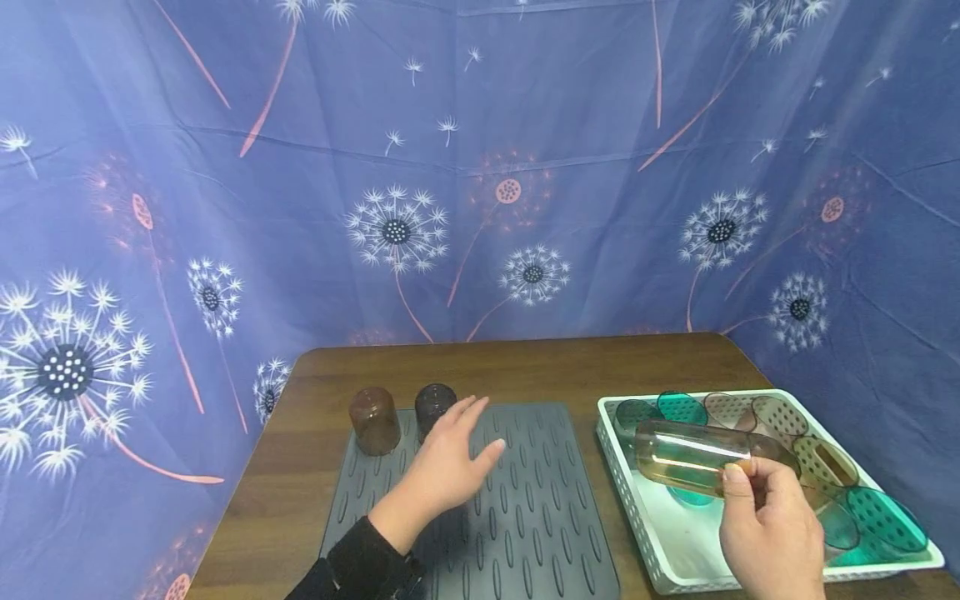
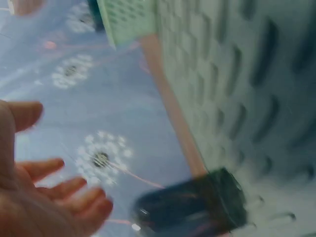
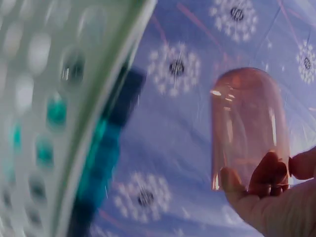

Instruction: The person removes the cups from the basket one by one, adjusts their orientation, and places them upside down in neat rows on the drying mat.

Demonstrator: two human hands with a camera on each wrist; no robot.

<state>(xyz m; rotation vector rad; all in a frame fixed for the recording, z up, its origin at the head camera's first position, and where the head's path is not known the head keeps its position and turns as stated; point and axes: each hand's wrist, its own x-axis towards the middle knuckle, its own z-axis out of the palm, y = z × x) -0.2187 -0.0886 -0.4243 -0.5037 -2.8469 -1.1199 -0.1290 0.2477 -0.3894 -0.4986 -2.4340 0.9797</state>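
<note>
Table [image 1: 517, 367], carrying grey ridged mat [image 1: 525, 517] and, to right, white basket [image 1: 633, 508] of coloured cups [image 1: 682, 407]. Left grip [image 1: 450, 462]: spread wide, empty, just beside dark cup [image 1: 431, 404], upturned on mat; could topple it with careless sweep. Right grip [image 1: 776, 521]: pinched on amber cup [image 1: 682, 454], tilted nearly level, over basket in head view. Held only near rim, smooth-walled: could slip and drop among others.
</note>
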